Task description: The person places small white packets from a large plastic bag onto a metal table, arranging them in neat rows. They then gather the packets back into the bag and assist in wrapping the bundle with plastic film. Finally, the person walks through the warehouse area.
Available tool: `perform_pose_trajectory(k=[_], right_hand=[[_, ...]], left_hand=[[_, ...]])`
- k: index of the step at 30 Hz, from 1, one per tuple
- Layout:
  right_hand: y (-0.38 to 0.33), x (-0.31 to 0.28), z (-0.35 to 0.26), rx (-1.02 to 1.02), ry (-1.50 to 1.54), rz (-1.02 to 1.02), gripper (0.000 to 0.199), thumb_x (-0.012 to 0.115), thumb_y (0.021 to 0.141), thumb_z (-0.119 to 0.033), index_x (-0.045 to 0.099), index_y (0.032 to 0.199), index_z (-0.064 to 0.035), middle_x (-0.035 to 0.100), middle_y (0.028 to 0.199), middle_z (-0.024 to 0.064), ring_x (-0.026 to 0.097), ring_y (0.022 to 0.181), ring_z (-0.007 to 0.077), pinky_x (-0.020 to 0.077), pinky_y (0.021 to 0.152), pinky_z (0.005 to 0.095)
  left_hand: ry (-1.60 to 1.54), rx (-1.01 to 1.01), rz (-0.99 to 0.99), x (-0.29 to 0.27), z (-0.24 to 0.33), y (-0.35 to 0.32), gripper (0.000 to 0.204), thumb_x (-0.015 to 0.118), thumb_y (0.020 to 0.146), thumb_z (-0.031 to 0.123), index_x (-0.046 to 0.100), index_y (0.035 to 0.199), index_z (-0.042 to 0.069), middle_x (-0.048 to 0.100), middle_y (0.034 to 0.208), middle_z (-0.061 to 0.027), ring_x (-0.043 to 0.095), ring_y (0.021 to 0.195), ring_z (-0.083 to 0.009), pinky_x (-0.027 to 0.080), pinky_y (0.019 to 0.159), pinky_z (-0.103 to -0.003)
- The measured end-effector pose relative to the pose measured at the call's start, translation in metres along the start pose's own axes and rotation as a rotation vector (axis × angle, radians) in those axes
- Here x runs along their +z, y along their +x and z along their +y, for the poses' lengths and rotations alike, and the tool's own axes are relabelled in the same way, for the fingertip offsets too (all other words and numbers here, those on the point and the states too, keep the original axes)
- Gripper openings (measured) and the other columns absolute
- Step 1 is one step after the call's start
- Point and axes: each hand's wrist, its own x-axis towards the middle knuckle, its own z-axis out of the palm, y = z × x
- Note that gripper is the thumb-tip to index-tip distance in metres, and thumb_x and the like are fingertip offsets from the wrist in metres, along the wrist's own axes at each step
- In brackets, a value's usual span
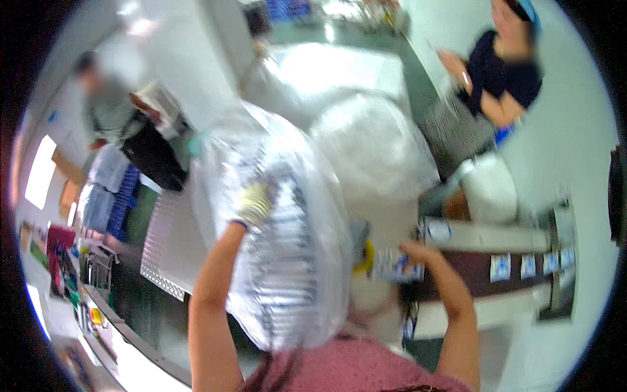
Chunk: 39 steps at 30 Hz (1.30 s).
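from the head camera, looks down on a large, clear plastic bag (330,255) near the middle, filled with close rows of slim blue-and-white packets (284,261). lays the left hand (253,202), in a pale yellowish knit glove with a dark blue hem, on the upper part of those rows. cannot tell through the blur the spread of the gloved fingers, nor any grip on a packet.

with the bare right hand (415,251), touches a flat blue-and-white packet (388,268) at the left end of a dark brown conveyor belt (450,271). bends the fingers partly over its edge; cannot tell how firmly closed. shows further blue-and-white packets (500,266) spaced along the belt, toward its right end. just left of the touched packet, shows a yellow-and-grey object (367,257), too blurred to name.

beyond the filled bag, shows a puffed translucent plastic bag (369,147), and behind that a broad, shiny white plastic-covered bulk (339,72). includes a person in a dark top (519,85) at upper right, a second person (111,114) at upper left, and blue crates (123,206) below the latter.
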Motion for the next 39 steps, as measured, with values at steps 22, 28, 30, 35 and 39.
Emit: perform_pose_trajectory(k=[22, 28, 30, 35, 39], right_hand=[[-0.082, -0.015, -0.167, -0.131, 1.184, 0.721, 0.052, 0.074, 0.064, -0.010, 0.053, 0.111, -0.0005, 0.059, 0.105, 0.0132, 0.059, 0.095, 0.0245, 0.0472, 0.084, 0.0391], [-0.061, -0.197, -0.240, -0.496, -0.147, 0.907, 0.060, 0.079, 0.058, -0.027, 0.058, 0.113, -0.0129, 0.059, 0.113, 0.0039, 0.052, 0.109, 0.0239, 0.0296, 0.103, 0.0431], [-0.013, -0.240, -0.317, -0.670, 0.341, 0.882, 0.102, 0.085, 0.050, -0.034, 0.030, 0.130, -0.0025, 0.056, 0.112, 0.0146, 0.053, 0.107, 0.0299, 0.0338, 0.100, 0.0401], [0.107, -0.299, -0.381, -0.413, 0.012, 0.850, 0.086, 0.082, 0.050, -0.030, 0.040, 0.119, 0.0002, 0.052, 0.114, 0.0195, 0.049, 0.108, 0.0329, 0.0361, 0.092, 0.0405], [0.179, -0.273, -0.339, -0.233, -0.403, 0.847, 0.078, 0.081, 0.053, -0.029, 0.041, 0.114, -0.0015, 0.053, 0.109, 0.0164, 0.048, 0.107, 0.0317, 0.0349, 0.090, 0.0413]], left_hand=[[-0.758, -0.043, 0.159, -0.037, -0.080, 0.030, 0.032, 0.048, 0.089, 0.028, 0.060, 0.104, 0.003, 0.061, 0.099, -0.0206, 0.058, 0.094, -0.0355, 0.045, 0.082, -0.039], [-1.435, -0.121, -0.047, 0.073, -0.053, 0.017, 0.036, 0.046, 0.091, 0.035, 0.059, 0.110, 0.008, 0.062, 0.089, -0.0060, 0.053, 0.079, -0.0182, 0.043, 0.076, -0.030], [-1.479, -0.220, 0.007, 0.103, -0.053, 0.023, 0.035, 0.046, 0.092, 0.033, 0.058, 0.112, 0.008, 0.059, 0.089, -0.0023, 0.049, 0.079, -0.0142, 0.042, 0.076, -0.027], [-1.157, -0.212, 0.374, 0.090, -0.041, 0.002, 0.031, 0.045, 0.089, 0.021, 0.052, 0.115, 0.004, 0.062, 0.086, -0.0124, 0.057, 0.078, -0.0265, 0.045, 0.071, -0.034], [-1.397, -0.497, 0.514, 0.072, -0.031, -0.008, 0.035, 0.042, 0.091, 0.018, 0.043, 0.123, 0.005, 0.059, 0.090, -0.0107, 0.054, 0.077, -0.0208, 0.044, 0.071, -0.034]])
